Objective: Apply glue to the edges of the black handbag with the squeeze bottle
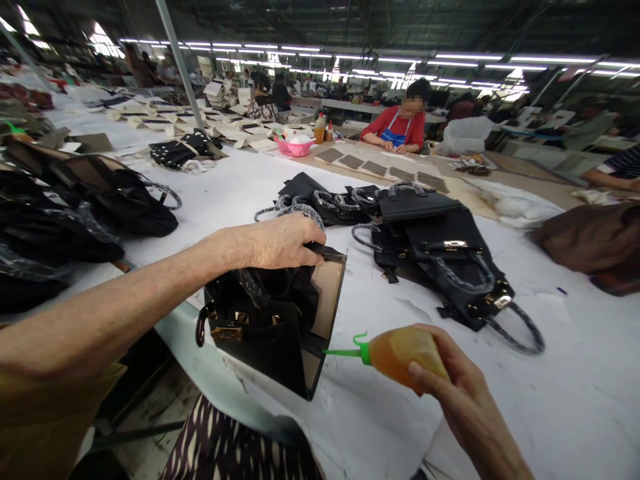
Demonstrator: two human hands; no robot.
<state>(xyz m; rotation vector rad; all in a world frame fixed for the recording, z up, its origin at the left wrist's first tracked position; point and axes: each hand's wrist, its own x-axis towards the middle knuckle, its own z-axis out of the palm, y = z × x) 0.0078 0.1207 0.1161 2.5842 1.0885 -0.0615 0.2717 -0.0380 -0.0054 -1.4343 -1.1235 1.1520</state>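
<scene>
One black handbag (265, 350) right under the left hand (290, 243), an amber bottle (403, 357) in the right hand (453, 373)!
Left hand clamps the bag's upper edge; right hand wraps the bottle, its green nozzle (345, 353) reaching the bag's open side, contact hard to tell, while beyond both hands more black bags (440, 227) lie on the white surface (565, 393).

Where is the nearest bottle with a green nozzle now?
The bottle is in the right hand, lower right in the head view, nozzle toward the black bag.
</scene>
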